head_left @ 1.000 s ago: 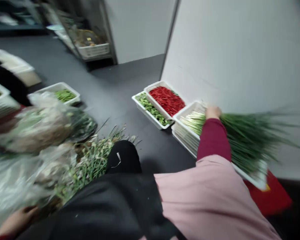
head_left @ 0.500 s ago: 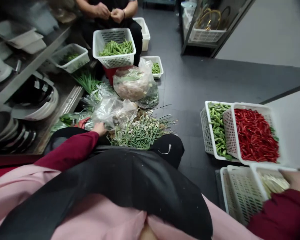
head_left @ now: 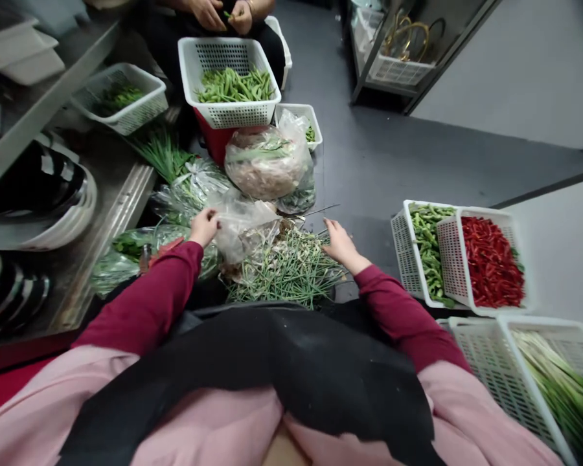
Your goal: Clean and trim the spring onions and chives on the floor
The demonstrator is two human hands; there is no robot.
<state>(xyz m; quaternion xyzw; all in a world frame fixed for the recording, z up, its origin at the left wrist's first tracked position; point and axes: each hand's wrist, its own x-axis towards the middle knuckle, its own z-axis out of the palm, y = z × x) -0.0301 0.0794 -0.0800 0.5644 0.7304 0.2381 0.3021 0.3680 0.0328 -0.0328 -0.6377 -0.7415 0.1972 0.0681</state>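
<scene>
A loose heap of green chive stalks (head_left: 286,268) lies on the dark floor in front of my knees. My right hand (head_left: 339,244) rests on the heap's right side, fingers stretched out and apart. My left hand (head_left: 204,226) pinches the edge of a clear plastic bag (head_left: 245,226) that lies over the heap's left side. Behind the heap sits another tied plastic bag (head_left: 267,165) full of greens.
White baskets at the right hold green peppers (head_left: 425,249), red chillies (head_left: 490,259) and trimmed chives (head_left: 558,382). Opposite, another person's hands (head_left: 223,14) work above a basket of green pods (head_left: 230,87). A steel shelf with bowls (head_left: 39,200) runs along the left.
My right hand left the chive basket at the right and came over onto the heap. My left hand stayed at the plastic bag. The view swung from the right wall to the heap.
</scene>
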